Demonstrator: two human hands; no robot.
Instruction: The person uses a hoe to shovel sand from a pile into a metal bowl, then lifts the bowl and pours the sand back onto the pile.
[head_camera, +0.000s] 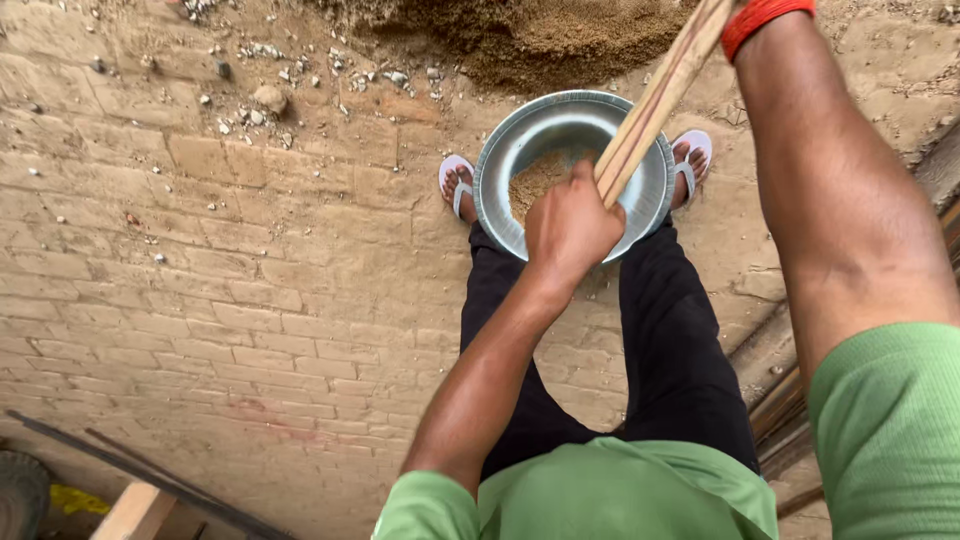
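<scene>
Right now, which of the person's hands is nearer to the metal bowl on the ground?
Left. The left hand grips the wooden handle directly over the metal bowl. The right hand is out of view beyond the top edge; only its forearm and red wristband show.

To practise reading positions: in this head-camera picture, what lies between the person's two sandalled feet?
The round metal bowl with some sand in it sits on the brick ground between the left foot and right foot. The left hand grips a wooden handle above it.

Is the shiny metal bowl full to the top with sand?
No, the metal bowl holds only a small heap of sand on its bottom, and most of its grey inside is bare.
</scene>
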